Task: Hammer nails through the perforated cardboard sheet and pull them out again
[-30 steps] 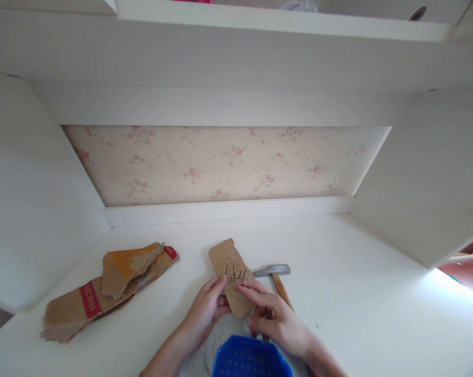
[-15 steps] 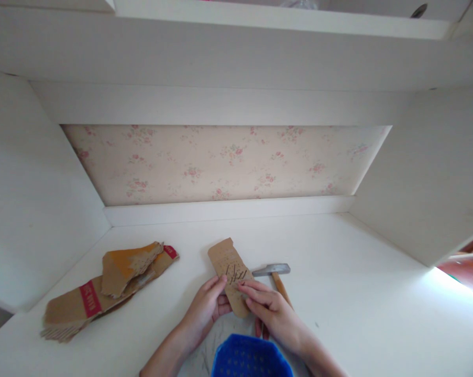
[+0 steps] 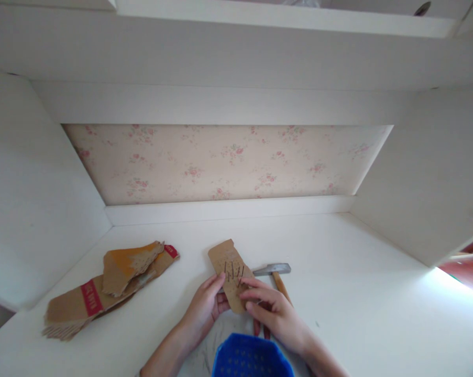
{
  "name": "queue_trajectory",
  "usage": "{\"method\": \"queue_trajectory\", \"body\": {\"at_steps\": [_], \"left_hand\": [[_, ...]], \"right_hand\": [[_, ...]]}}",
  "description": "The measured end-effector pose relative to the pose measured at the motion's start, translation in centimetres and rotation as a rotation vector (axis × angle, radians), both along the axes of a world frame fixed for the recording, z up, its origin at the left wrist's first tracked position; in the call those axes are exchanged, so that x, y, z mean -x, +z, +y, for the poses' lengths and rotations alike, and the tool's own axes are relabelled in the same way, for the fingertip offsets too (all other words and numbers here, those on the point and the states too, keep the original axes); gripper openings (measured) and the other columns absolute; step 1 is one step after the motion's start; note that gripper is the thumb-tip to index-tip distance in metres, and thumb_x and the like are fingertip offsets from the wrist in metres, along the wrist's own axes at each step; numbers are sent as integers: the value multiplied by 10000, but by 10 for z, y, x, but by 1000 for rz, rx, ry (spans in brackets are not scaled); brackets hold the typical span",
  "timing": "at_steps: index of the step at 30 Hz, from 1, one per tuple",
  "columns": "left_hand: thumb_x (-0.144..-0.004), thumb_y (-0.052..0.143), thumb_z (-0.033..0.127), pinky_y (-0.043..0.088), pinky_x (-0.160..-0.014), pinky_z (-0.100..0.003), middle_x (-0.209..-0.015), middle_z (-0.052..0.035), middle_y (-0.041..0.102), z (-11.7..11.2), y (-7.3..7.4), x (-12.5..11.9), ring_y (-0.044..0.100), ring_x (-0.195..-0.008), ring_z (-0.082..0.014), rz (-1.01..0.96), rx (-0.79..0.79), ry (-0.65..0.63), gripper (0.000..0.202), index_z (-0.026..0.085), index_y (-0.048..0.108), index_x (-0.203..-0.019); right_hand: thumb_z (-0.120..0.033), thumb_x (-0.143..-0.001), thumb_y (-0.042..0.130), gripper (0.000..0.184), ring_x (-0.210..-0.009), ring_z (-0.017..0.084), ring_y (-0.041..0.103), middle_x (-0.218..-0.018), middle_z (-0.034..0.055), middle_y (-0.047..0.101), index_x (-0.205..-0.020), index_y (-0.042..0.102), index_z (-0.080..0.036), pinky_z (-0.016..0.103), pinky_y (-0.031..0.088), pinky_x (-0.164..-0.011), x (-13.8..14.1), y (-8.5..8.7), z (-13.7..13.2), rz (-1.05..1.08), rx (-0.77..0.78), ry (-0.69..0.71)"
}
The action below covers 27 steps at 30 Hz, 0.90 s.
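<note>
A narrow piece of brown cardboard (image 3: 223, 255) with several dark nails (image 3: 233, 269) standing in it is held over the counter. My left hand (image 3: 204, 303) grips its left edge, thumb on top and fingers beneath. At its lower right, the fingertips of my right hand (image 3: 275, 309) touch the cardboard close to the nails, thumb and forefinger apart. I see nothing between them. Just right of the cardboard lies a hammer (image 3: 280, 283) with a grey head and wooden handle, partly covered by my right hand. Below both hands stands a blue perforated plastic basket (image 3: 252, 343), cut off by the frame.
Torn cardboard pieces (image 3: 90, 298) with red and orange print lie to the left on the white counter (image 3: 350, 293). White side panels and an overhead shelf (image 3: 236, 57) enclose the space. Two dark red tips (image 3: 262, 330) poke out beneath my right hand.
My right fingers have lifted slightly and spread apart on the cardboard. The nails now show at a different slant and look more upright. My left hand keeps its hold.
</note>
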<state>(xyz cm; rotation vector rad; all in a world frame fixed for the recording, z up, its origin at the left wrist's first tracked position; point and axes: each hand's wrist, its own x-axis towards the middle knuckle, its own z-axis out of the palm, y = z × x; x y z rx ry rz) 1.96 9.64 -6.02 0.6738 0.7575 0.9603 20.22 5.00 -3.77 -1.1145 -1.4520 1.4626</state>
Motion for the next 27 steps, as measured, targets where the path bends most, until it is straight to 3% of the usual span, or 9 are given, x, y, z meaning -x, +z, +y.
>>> {"method": "queue_trajectory", "body": {"at_steps": [4,6,11,15,19,21,23,27], "left_hand": [[-818,714,375,550,-654,-301,-955,-153,751,1,-1,0,724,-783,-244,-2,0,-2,340,99,663,-1010],[-816,718,374,549,-656,-300,-957,-154,750,0,-1,0,724,-788,-245,-8,-3,-3,341,97,663,-1007],[-850,687,339,554,-676,-307,-970,-153,749,-1,-2,0,723,-788,-238,-24,-1,-4,309,93,656,-1035],[-885,647,298,563,-696,-314,-992,-165,745,0,0,1,727,-809,-244,-36,13,-3,285,82,649,-1072],[-906,620,242,570,-722,-298,-1007,-169,741,2,2,4,729,-844,-236,-42,41,19,239,76,642,-1077],[-910,613,215,574,-743,-293,-1021,-167,739,4,1,6,727,-879,-233,-45,54,35,232,78,633,-1096],[-910,612,197,578,-754,-289,-1029,-167,736,5,0,7,725,-905,-234,-48,67,45,235,77,623,-1112],[-898,620,159,583,-755,-276,-1019,-159,739,5,-4,9,726,-916,-230,-49,89,55,185,88,629,-1068]], "right_hand": [[-392,-858,622,191,-467,15,592,-1405,73,505,-959,704,-252,175,408,-374,0,-6,2,54,2,-26],[-383,-858,623,192,-485,18,598,-1421,75,490,-965,715,-253,172,408,-377,0,-5,2,32,4,-22],[-337,-855,633,342,-601,57,635,-1510,65,380,-1195,667,-359,179,410,-402,0,1,-1,-18,0,5],[-342,-837,655,311,-677,107,654,-1524,63,384,-1144,701,-338,190,436,-400,-2,-1,0,23,-16,-30],[-367,-831,660,192,-542,81,619,-1314,97,603,-944,773,-261,196,410,-376,-6,-8,5,125,-58,-168],[-352,-820,675,154,-464,53,566,-1118,64,671,-867,766,-236,191,374,-360,-8,-10,7,209,-65,-263],[-323,-814,687,113,-437,39,526,-953,11,659,-827,738,-224,189,367,-366,-10,-11,8,296,-32,-304],[-279,-808,668,92,-442,32,512,-900,-24,613,-774,710,-206,189,358,-381,-11,-10,9,513,-24,-354]]}}
